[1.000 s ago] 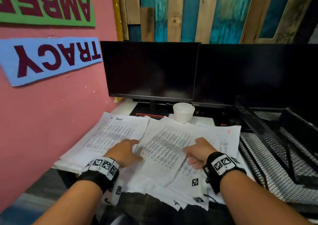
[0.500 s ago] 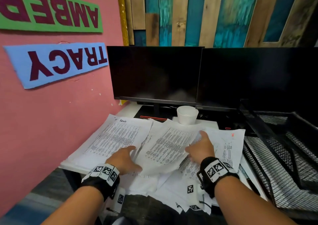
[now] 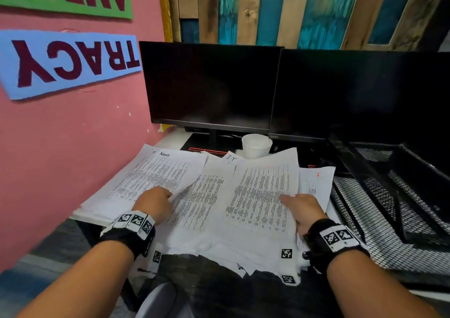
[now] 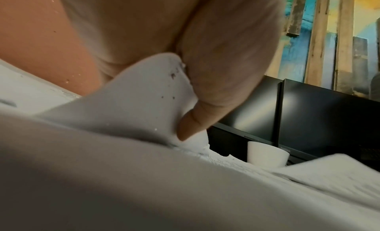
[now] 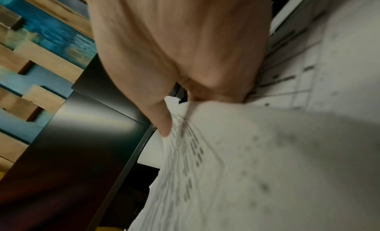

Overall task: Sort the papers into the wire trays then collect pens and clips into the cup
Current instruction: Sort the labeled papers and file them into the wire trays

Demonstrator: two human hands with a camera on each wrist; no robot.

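White printed papers [image 3: 211,196], several overlapping sheets of dense text, spread across the desk in front of two dark monitors [image 3: 211,84]; near edges overhang the desk toward the person. One sheet at far left is headed "Admin" in handwriting, one in the middle "I.T". Left hand [image 3: 154,202]: rests on the left part of the spread; the left wrist view shows the thumb [image 4: 197,120] and palm curled round a lifted fold of a sheet [image 4: 131,97], so the hand grips paper. Right hand [image 3: 303,208]: lies on the right side of the spread; the right wrist view shows the thumb [image 5: 162,120] pressed against the raised edge of a printed sheet [image 5: 205,153] with the other fingers behind it, a pinch on that sheet. White cup [image 3: 256,145]: upright at the back of the desk, just beyond the far edge of the papers and below the gap between the monitors; contents not visible. Black wire trays [image 3: 389,196]: mesh, stacked, at the right of the desk, just beside the rightmost sheets; the mesh that shows is bare. Pink wall [image 3: 60,159] to the left with a blue felt sign [image 3: 70,62] reading "TRACY" upside down; painted wooden planks [image 3: 292,11] behind the monitors.
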